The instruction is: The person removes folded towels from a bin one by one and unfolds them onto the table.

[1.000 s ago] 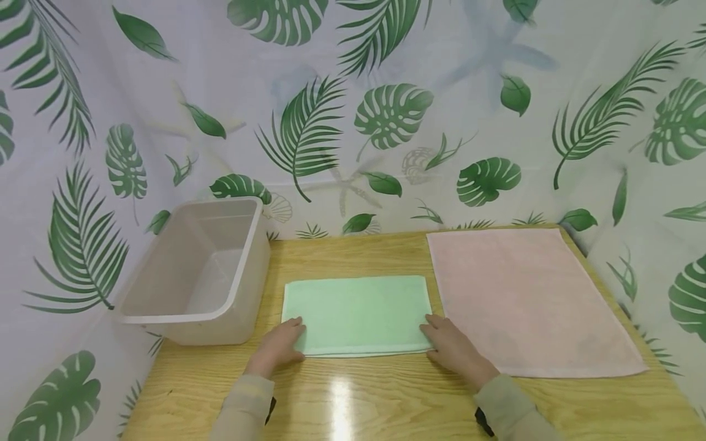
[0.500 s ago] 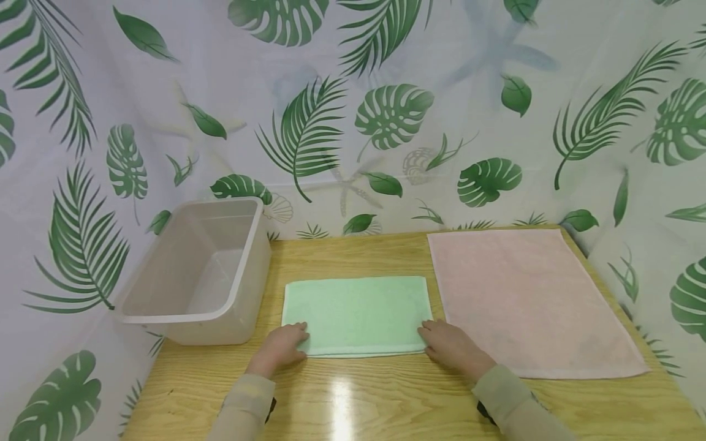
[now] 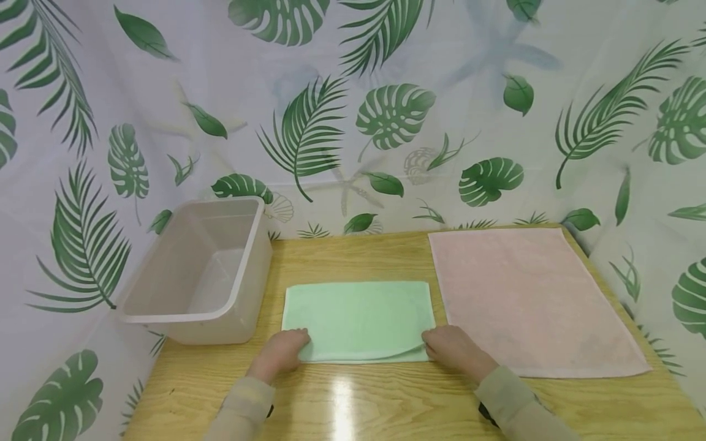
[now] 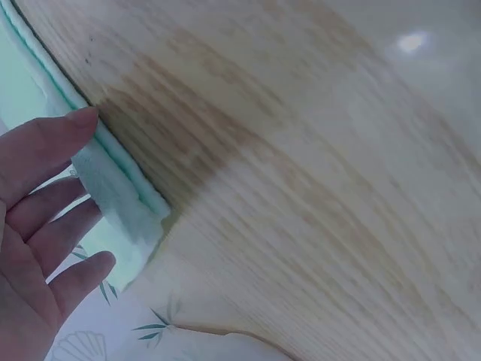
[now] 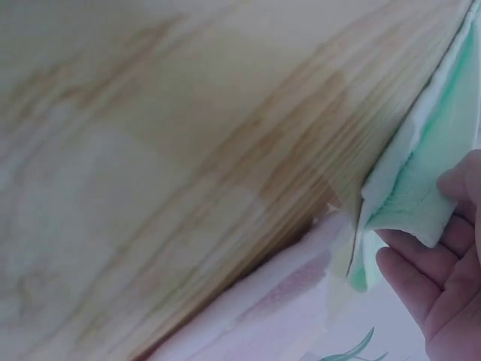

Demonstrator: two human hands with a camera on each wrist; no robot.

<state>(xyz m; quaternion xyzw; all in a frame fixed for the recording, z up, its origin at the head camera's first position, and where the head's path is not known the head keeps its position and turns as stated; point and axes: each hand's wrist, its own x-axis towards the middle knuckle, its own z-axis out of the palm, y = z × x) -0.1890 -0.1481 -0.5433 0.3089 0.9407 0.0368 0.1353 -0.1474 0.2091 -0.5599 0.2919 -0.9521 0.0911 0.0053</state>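
A mint-green towel (image 3: 358,318) lies folded into a wide rectangle in the middle of the wooden table. At its near left corner my left hand (image 3: 281,352) pinches the edge, and the left wrist view has the thumb (image 4: 79,124) on one side of the cloth with fingers on the other. My right hand (image 3: 455,349) grips the upper layer at the near right corner. That layer is raised off the lower one, as the gap between the green layers (image 5: 421,177) in the right wrist view shows.
To the right, a pink towel (image 3: 529,300) is spread flat, its left edge near the green one. An off-white plastic tub (image 3: 250,275) stands on the left of the wooden table (image 3: 353,257). A leaf-printed curtain (image 3: 331,202) hangs along the back and sides.
Both hands have curled from resting on the green towel to pinching its near corners. The towel has slid slightly toward me, and its upper layer has lifted at the near right.
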